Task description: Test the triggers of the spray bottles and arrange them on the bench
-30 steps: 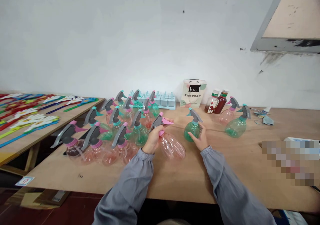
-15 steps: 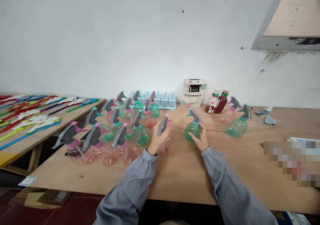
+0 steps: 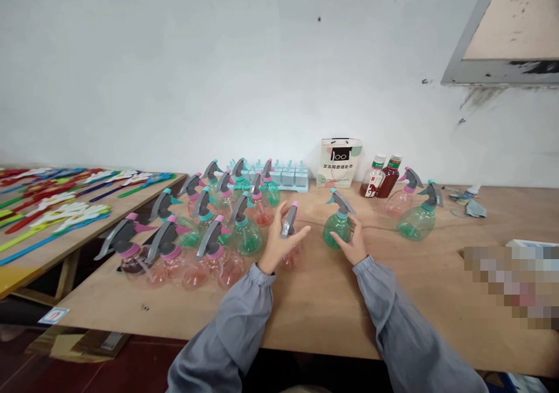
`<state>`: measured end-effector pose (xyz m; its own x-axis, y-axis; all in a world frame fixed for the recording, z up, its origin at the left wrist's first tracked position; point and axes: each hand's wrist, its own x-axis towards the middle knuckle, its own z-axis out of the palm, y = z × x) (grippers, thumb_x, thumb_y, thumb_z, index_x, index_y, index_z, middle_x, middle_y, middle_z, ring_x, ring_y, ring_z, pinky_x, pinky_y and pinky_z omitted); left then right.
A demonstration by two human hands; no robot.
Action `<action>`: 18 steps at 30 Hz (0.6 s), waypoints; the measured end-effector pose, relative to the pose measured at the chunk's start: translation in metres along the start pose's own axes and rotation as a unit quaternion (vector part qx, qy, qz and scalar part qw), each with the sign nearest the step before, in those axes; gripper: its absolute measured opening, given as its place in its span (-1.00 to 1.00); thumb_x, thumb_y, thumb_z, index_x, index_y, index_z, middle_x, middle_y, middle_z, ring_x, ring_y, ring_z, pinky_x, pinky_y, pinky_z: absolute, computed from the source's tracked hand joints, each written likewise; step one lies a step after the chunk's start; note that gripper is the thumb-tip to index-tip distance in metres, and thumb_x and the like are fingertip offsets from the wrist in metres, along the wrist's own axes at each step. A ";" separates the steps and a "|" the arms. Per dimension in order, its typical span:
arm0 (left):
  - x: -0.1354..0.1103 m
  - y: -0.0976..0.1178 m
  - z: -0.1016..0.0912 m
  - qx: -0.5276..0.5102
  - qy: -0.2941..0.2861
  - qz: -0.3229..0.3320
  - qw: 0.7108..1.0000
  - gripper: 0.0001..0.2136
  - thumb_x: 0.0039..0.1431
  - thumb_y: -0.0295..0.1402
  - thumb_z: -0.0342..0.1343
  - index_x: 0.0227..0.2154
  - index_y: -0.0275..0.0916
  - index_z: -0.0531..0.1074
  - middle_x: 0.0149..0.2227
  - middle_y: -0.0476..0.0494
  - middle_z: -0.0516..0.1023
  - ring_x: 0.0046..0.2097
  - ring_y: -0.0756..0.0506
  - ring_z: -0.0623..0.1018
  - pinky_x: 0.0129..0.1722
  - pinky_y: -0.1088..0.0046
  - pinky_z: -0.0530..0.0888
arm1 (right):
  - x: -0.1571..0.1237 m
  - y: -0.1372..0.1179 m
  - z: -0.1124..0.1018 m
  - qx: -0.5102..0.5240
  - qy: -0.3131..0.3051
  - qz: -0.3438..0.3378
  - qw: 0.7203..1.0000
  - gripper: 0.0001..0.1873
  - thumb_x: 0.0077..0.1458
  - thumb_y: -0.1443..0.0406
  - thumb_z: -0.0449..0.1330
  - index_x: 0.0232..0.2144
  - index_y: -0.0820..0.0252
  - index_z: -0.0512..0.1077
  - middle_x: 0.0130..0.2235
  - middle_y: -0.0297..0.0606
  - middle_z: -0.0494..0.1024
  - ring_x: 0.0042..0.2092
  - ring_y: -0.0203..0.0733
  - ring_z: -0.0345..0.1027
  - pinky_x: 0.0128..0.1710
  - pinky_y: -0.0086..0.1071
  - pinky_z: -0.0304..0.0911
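Note:
My left hand (image 3: 280, 239) is open beside a pink spray bottle (image 3: 295, 255), its thumb spread out to the right. That bottle stands upright on the table, partly hidden behind the hand, its grey trigger head close to the fingers. My right hand (image 3: 354, 243) curves around the right side of a green spray bottle (image 3: 336, 227), with thumb in front and fingers behind. This bottle has a turquoise nozzle pointing left. Left of both hands, several more pink and green spray bottles (image 3: 247, 236) stand in rows.
A pink bottle (image 3: 397, 202) and a green bottle (image 3: 416, 223) stand to the right. At the wall are a paper bag (image 3: 339, 172), two dark red bottles (image 3: 384, 179) and a light blue rack (image 3: 288, 176). Colourful hand-shaped sticks (image 3: 78, 212) cover the left table.
My left hand has loosened from the pink bottle's head, its thumb now stretched out to the right. My right hand stays at the green bottle. The view has shifted slightly.

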<state>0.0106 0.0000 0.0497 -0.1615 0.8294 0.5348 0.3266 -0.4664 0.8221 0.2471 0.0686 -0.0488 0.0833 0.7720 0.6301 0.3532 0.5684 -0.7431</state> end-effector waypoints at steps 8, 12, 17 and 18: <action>-0.057 -0.014 -0.019 0.170 -0.040 0.029 0.984 -0.29 0.01 -0.20 0.32 0.19 -0.19 0.15 0.16 -0.34 0.35 0.22 -0.32 0.39 0.19 0.02 0.33 | -0.001 -0.001 0.000 0.000 -0.004 0.013 1.000 -0.15 -0.03 0.00 0.36 0.18 0.18 0.12 0.17 0.07 0.32 0.20 0.15 0.29 0.22 0.18 0.20; -0.045 -0.030 -0.003 0.236 -0.035 0.007 0.971 -0.56 0.13 -0.21 0.22 0.01 -0.22 0.27 -0.10 -0.24 0.47 0.03 -0.29 0.52 -0.01 0.12 0.46 | -0.002 0.000 0.001 0.002 0.007 0.008 1.000 -0.16 -0.04 0.00 0.36 0.17 0.16 0.14 0.16 0.05 0.33 0.19 0.15 0.30 0.21 0.19 0.21; 0.037 -0.058 0.041 0.243 -0.009 -0.020 0.970 -0.49 0.14 -0.24 0.22 0.09 -0.26 0.21 0.02 -0.35 0.40 0.15 -0.31 0.43 0.09 0.11 0.39 | -0.004 -0.001 0.002 -0.002 0.004 0.012 1.000 -0.15 -0.04 -0.02 0.35 0.17 0.19 0.15 0.16 0.08 0.32 0.19 0.16 0.30 0.21 0.16 0.22; 0.054 -0.064 0.048 0.241 0.004 -0.023 0.970 -0.46 0.12 -0.28 0.24 0.12 -0.26 0.20 0.08 -0.38 0.35 0.20 -0.31 0.39 0.14 0.11 0.35 | -0.004 -0.001 0.002 -0.003 0.004 0.015 1.000 -0.15 -0.04 -0.03 0.34 0.17 0.20 0.15 0.16 0.09 0.32 0.18 0.16 0.30 0.20 0.16 0.23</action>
<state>0.0262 0.0893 0.0168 -0.1922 0.8430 0.5025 0.7158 -0.2298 0.6594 0.2443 0.0654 -0.0513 0.1021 0.7862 0.6094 0.3553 0.5434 -0.7606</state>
